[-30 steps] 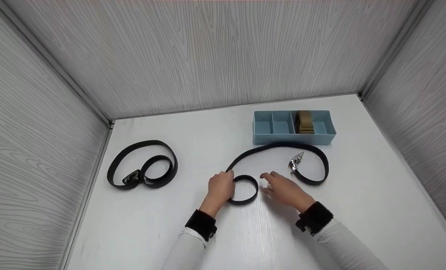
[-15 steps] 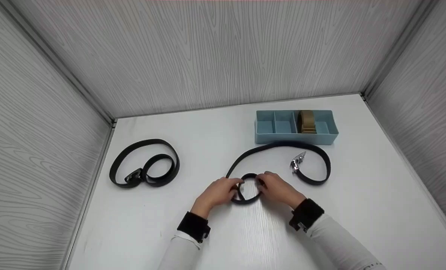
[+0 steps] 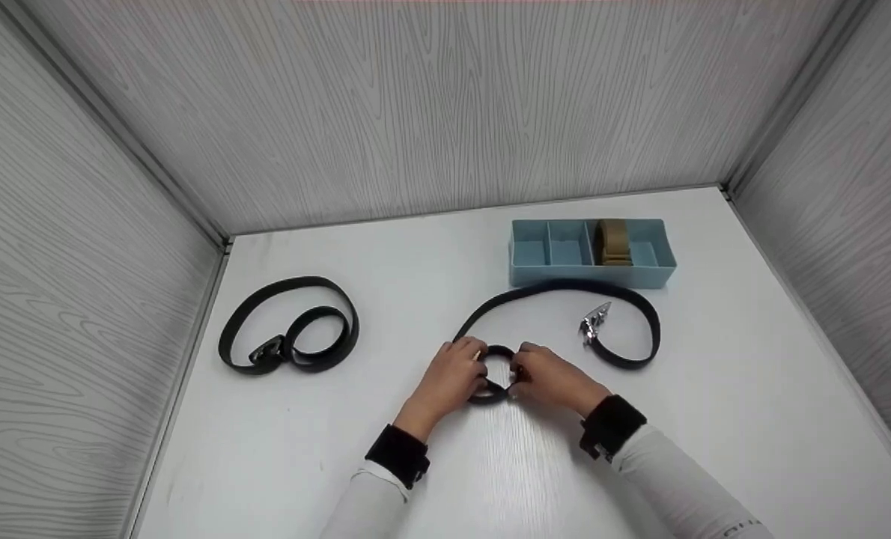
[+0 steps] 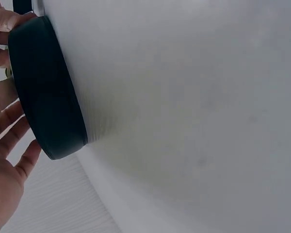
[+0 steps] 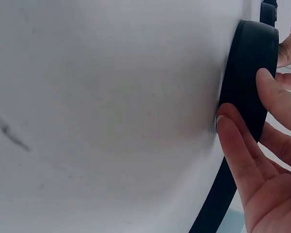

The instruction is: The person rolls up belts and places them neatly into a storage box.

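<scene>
Right hand [image 3: 554, 380] moved in to black belt [image 3: 565, 285], pinching its coil [image 3: 499, 349], left hand [image 3: 451, 374] pinching opposite

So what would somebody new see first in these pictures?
Probably the hands, left and right, holding a loop of black belt near the middle of the white table. Then maybe the belt's shiny silver buckle beyond the right hand, and the pale blue box behind with a rolled brown strap inside.
</scene>
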`<state>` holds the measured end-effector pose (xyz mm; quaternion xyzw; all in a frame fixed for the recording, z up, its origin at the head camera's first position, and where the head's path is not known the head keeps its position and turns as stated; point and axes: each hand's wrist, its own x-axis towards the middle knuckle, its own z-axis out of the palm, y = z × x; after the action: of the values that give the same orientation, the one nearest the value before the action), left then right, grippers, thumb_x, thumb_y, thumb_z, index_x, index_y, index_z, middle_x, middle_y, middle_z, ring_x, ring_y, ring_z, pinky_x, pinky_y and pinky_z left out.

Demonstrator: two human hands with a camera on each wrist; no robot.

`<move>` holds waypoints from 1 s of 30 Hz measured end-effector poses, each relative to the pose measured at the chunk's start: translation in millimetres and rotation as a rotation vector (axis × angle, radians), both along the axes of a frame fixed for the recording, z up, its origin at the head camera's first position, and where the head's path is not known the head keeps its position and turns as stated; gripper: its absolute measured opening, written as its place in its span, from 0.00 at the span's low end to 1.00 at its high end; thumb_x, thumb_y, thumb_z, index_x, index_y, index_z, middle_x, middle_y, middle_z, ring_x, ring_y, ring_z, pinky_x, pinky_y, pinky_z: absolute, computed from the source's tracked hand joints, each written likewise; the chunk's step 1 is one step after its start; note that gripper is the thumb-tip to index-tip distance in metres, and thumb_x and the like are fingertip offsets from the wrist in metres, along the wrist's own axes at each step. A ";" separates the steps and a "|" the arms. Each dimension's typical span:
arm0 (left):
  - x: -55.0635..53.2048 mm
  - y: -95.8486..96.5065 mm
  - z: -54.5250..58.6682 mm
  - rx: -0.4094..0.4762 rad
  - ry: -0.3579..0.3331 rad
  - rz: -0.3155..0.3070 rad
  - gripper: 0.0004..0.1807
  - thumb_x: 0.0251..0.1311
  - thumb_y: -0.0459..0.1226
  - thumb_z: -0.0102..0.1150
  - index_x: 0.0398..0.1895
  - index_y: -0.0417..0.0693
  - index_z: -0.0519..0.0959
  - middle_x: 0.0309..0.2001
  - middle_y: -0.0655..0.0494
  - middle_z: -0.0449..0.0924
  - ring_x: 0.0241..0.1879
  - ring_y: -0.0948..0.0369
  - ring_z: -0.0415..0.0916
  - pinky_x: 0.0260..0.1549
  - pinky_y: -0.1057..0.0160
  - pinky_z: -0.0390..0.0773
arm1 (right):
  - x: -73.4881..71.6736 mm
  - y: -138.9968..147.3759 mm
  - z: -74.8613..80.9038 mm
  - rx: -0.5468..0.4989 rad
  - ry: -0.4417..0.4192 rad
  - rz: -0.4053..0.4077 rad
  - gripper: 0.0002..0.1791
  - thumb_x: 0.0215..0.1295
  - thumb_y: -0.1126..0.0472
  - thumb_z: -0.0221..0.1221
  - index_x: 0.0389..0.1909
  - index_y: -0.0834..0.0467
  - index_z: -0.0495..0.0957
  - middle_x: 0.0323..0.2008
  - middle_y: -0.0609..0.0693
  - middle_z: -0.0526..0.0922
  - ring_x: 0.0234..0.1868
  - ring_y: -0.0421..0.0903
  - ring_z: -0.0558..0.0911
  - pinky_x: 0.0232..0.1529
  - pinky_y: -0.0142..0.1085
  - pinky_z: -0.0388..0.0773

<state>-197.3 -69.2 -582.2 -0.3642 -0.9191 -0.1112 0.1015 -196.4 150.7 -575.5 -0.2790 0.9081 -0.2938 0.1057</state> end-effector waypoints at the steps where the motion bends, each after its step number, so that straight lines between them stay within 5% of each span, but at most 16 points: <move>1: 0.2 1.4 0.0 -0.011 0.008 -0.003 0.04 0.51 0.41 0.71 0.27 0.52 0.87 0.44 0.57 0.79 0.51 0.59 0.73 0.44 0.58 0.71 | 0.0 -0.4 0.0 0.010 0.020 0.006 0.13 0.54 0.58 0.72 0.35 0.60 0.81 0.35 0.46 0.74 0.36 0.43 0.76 0.40 0.40 0.75; 12: 1.2 13.9 -5.3 -0.098 0.159 0.067 0.06 0.51 0.45 0.71 0.23 0.56 0.86 0.31 0.62 0.83 0.45 0.60 0.75 0.43 0.58 0.70 | -1.7 -4.3 -7.5 0.007 0.185 0.096 0.07 0.58 0.62 0.68 0.36 0.59 0.81 0.33 0.49 0.73 0.32 0.43 0.74 0.34 0.38 0.74; 16: 5.9 13.4 -4.1 -0.074 0.130 0.030 0.06 0.55 0.44 0.68 0.23 0.57 0.87 0.30 0.62 0.83 0.46 0.59 0.75 0.43 0.57 0.70 | -1.9 -5.3 -6.8 -0.004 0.204 0.099 0.04 0.57 0.64 0.69 0.31 0.58 0.82 0.31 0.48 0.70 0.29 0.43 0.71 0.32 0.37 0.71; 23: 14.7 5.3 0.6 -0.041 -0.021 -0.020 0.08 0.63 0.44 0.62 0.31 0.54 0.87 0.35 0.61 0.83 0.52 0.56 0.73 0.50 0.56 0.71 | -2.2 -8.1 -3.8 0.014 0.189 0.096 0.03 0.57 0.63 0.68 0.30 0.58 0.83 0.30 0.47 0.69 0.29 0.43 0.72 0.31 0.37 0.73; 30: 16.9 12.6 1.6 -0.106 0.007 -0.015 0.08 0.60 0.44 0.65 0.27 0.51 0.85 0.30 0.59 0.82 0.38 0.59 0.77 0.42 0.59 0.72 | -1.9 -7.3 -2.9 0.013 0.172 0.091 0.03 0.59 0.62 0.67 0.31 0.58 0.83 0.31 0.48 0.69 0.29 0.43 0.72 0.31 0.37 0.72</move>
<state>-180.4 -56.6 -580.6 -0.3764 -0.9205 -0.0618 0.0842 -198.4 143.5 -578.4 -0.3436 0.9021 -0.2577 0.0427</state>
